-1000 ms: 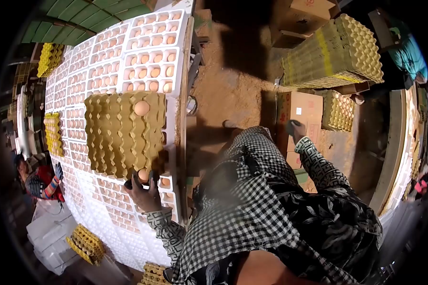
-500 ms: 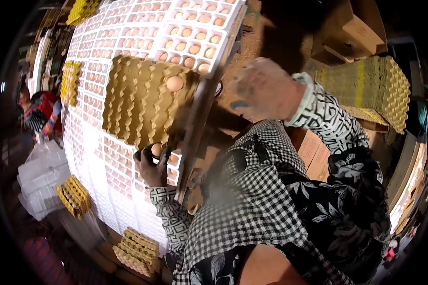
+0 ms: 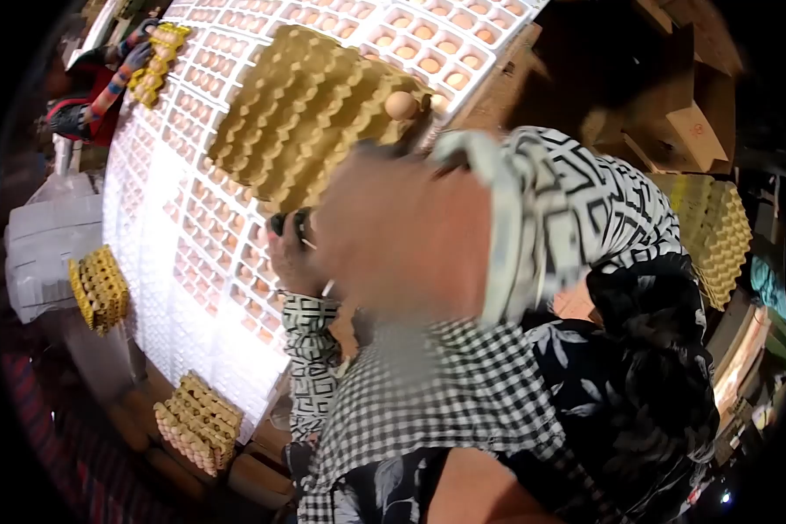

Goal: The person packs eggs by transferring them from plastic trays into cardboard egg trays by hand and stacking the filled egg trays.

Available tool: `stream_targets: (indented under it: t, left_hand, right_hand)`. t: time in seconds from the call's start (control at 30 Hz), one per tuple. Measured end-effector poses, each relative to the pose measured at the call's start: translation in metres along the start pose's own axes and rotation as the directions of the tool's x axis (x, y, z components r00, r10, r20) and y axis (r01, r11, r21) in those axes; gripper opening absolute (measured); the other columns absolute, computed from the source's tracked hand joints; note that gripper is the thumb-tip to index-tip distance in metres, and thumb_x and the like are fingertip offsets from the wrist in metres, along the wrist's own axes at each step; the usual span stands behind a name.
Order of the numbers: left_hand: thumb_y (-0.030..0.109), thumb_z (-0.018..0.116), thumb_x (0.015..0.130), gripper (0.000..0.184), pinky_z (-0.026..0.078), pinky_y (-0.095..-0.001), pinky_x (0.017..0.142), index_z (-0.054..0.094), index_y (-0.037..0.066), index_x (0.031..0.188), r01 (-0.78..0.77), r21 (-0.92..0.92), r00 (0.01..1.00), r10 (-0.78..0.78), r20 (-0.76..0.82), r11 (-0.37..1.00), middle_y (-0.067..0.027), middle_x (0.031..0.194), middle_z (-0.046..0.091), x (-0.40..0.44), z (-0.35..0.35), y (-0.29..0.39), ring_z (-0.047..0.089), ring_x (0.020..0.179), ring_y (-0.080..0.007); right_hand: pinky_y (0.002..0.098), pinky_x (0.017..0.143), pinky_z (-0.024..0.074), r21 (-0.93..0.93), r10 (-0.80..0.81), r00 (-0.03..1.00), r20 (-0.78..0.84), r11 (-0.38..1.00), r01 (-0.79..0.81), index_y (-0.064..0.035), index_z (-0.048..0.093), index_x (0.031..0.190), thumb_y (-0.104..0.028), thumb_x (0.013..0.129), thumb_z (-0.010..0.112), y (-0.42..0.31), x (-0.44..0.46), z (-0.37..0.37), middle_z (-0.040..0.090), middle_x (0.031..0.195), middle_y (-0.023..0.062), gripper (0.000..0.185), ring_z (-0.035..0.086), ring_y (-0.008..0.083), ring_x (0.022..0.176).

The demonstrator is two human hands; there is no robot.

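A brown pulp egg tray [image 3: 279, 113] lies upside up on white plastic egg trays [image 3: 203, 179], with a single egg [image 3: 401, 105] on its right end. At the tray's near edge is my left hand [image 3: 293, 262], its dark-tipped fingers curled. My right hand partly covers it, so whatever it holds is hidden. My right hand [image 3: 402, 236] reaches across the front of the brown tray, smeared by motion, its fingers unreadable. Eggs [image 3: 424, 33] fill many cells of the white trays around and beyond the brown tray.
Another person's hand [image 3: 138, 55] touches a yellow egg tray [image 3: 159, 61] at the far left. Stacked trays [image 3: 99, 288] and more trays [image 3: 199, 424] stand along the left and near sides. Cardboard boxes [image 3: 681, 113] and a tall tray stack [image 3: 716, 231] are at right.
My right hand has swung left from the open side to the brown tray's near edge. The egg seen in my left hand's fingers is now out of sight. The view has shifted.
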State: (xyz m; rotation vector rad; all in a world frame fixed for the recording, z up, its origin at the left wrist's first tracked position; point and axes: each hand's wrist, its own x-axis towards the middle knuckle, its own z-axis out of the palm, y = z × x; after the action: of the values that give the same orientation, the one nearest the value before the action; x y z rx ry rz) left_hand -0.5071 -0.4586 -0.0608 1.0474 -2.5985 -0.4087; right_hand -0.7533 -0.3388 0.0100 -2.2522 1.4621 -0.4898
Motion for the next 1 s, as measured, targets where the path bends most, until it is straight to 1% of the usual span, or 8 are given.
stream_targets:
  t: [0.27,0.33,0.37,0.47,0.6,0.73,0.87,1.0]
  left_hand:
    - [0.033,0.085,0.063,0.051,0.047,-0.0433,0.075,0.063,0.012,0.105,-0.061,-0.073,0.997,0.064,0.040,0.995,-0.0108,0.090,0.064,-0.002,0.009,-0.026,0.058,0.091,-0.0327]
    - [0.037,0.086,0.063,0.056,0.046,-0.0428,0.075,0.062,0.012,0.107,-0.024,-0.100,0.994,0.034,0.106,0.995,-0.0111,0.091,0.064,-0.004,0.016,-0.039,0.059,0.090,-0.0326]
    - [0.041,0.084,0.066,0.057,0.046,-0.0439,0.081,0.061,0.013,0.111,-0.135,-0.050,0.989,0.132,-0.060,0.990,-0.0120,0.094,0.065,-0.007,0.033,-0.050,0.059,0.094,-0.0333]
    - [0.037,0.067,0.086,0.038,0.049,-0.0427,0.085,0.065,0.005,0.107,0.096,-0.060,0.977,-0.083,0.195,0.994,-0.0135,0.098,0.066,0.007,-0.019,-0.002,0.063,0.090,-0.0334]
    - [0.027,0.078,0.079,0.040,0.048,-0.0388,0.090,0.064,0.004,0.109,0.056,-0.420,0.998,-0.039,0.050,0.906,-0.0112,0.103,0.064,0.003,-0.012,-0.033,0.061,0.100,-0.0270]
    - [0.017,0.074,0.081,0.033,0.051,-0.0324,0.083,0.065,-0.004,0.105,0.332,-0.882,0.911,-0.357,0.208,0.334,-0.0093,0.102,0.063,-0.006,-0.033,-0.037,0.062,0.088,-0.0225]
    - [0.013,0.063,0.084,0.031,0.052,-0.0398,0.092,0.063,-0.004,0.110,0.326,-0.867,0.781,-0.408,0.472,-0.378,-0.0134,0.105,0.063,-0.015,-0.061,-0.070,0.063,0.096,-0.0284]
    - [0.013,0.059,0.086,0.030,0.053,-0.0445,0.094,0.062,-0.004,0.111,0.307,-0.844,0.786,-0.383,0.486,-0.440,-0.0166,0.104,0.063,-0.035,-0.052,-0.099,0.063,0.102,-0.0330]
  right_hand:
    - [0.0343,0.071,0.0534,0.023,0.543,0.832,-0.116,0.839,-0.544,-0.0056,0.070,0.092,-0.024,0.086,0.065,0.010,-0.088,0.017,0.066,0.081,0.0075,0.020,0.064,0.0188,0.074]
    - [0.0341,0.071,0.0536,-0.030,0.562,0.825,-0.062,0.825,-0.564,-0.0057,0.070,0.092,-0.023,0.086,0.066,-0.013,-0.091,0.023,0.066,0.081,0.0076,0.019,0.064,0.0187,0.074]
    - [0.0340,0.071,0.0537,-0.056,0.547,0.837,-0.036,0.835,-0.548,-0.0058,0.070,0.092,-0.023,0.086,0.066,-0.026,-0.085,0.025,0.066,0.081,0.0077,0.019,0.064,0.0186,0.074]
    - [0.0337,0.071,0.0540,-0.097,0.461,0.886,0.056,0.885,-0.455,-0.0059,0.071,0.093,-0.022,0.085,0.066,-0.069,-0.054,0.031,0.067,0.081,0.0078,0.018,0.065,0.0184,0.074]
    - [0.0333,0.072,0.0545,-0.093,0.346,0.928,0.139,0.937,-0.336,-0.0061,0.071,0.094,-0.020,0.085,0.067,-0.115,-0.012,0.036,0.067,0.081,0.0081,0.017,0.065,0.0180,0.073]
    - [0.0329,0.072,0.0549,-0.109,0.274,0.944,0.182,0.960,-0.258,-0.0064,0.071,0.094,-0.019,0.085,0.067,-0.131,0.020,0.046,0.068,0.081,0.0083,0.016,0.066,0.0177,0.073]
    - [0.0324,0.072,0.0554,-0.140,0.204,0.953,0.222,0.974,-0.176,-0.0066,0.072,0.095,-0.017,0.085,0.068,-0.142,0.050,0.054,0.068,0.081,0.0085,0.015,0.066,0.0174,0.073]
    - [0.0320,0.073,0.0558,-0.205,0.168,0.938,0.302,0.973,-0.108,-0.0068,0.072,0.096,-0.015,0.084,0.068,-0.145,0.081,0.057,0.069,0.081,0.0087,0.015,0.067,0.0171,0.073]
